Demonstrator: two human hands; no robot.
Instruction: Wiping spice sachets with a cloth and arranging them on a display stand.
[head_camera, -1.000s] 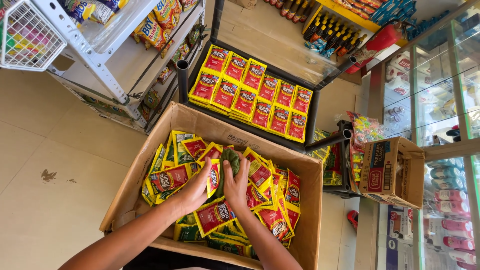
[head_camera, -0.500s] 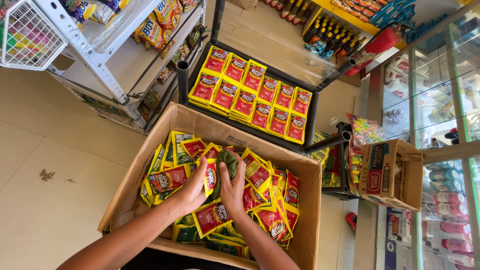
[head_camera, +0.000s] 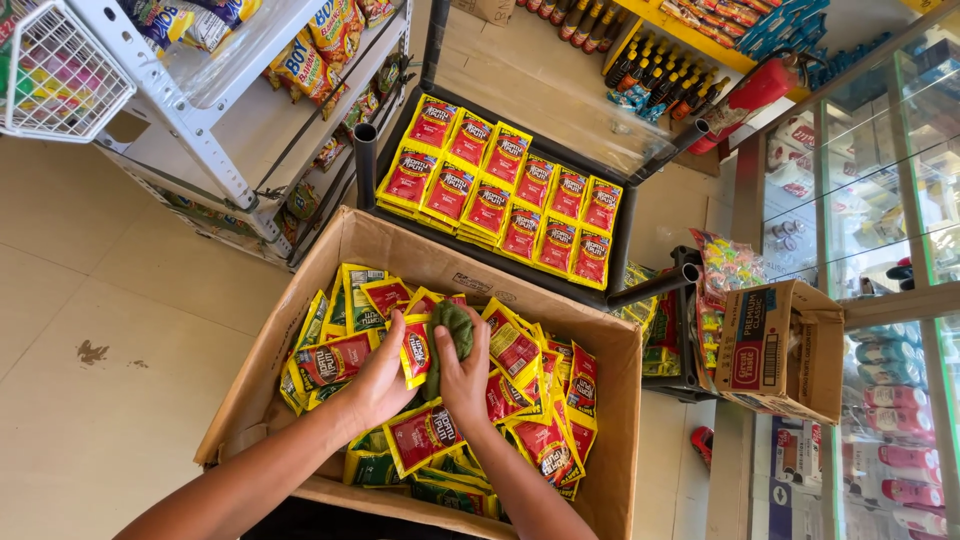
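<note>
Head view, looking straight down, left to right. At far left, a white wire basket (head_camera: 62, 72) hung beside a white metal shelf (head_camera: 215, 150) carrying snack bags; beige floor tiles (head_camera: 90, 300) lay below it. Centre frame held an open cardboard box (head_camera: 300, 300) loosely filled with red-and-yellow sachets (head_camera: 330, 362), some green-backed ones mixed in along the lower edge. Left hand (head_camera: 378, 380) lay inside the box, palm down, fingers curled around the edge of a small upright stack of sachets (head_camera: 420, 350); thumb side pressed against the stack. Right hand (head_camera: 466, 378) sat just beside it, touching the same stack from the other side, fingers bent over a dark green sachet (head_camera: 452, 328) at the top. Both hands were partly closed, gripping the bundle between them; the bundle stood near the middle of the box, resting on the loose sachets. Above the box, a black display tray (head_camera: 625, 235) held matching sachets in two neat overlapping rows (head_camera: 510, 195). Further right, a smaller printed carton (head_camera: 775, 350) stood open on a low rack, with a bag of multicoloured sweets (head_camera: 725, 265) just above it. At far right, a glass cabinet (head_camera: 880, 200) showed stocked packets, detail too small to tell.
</note>
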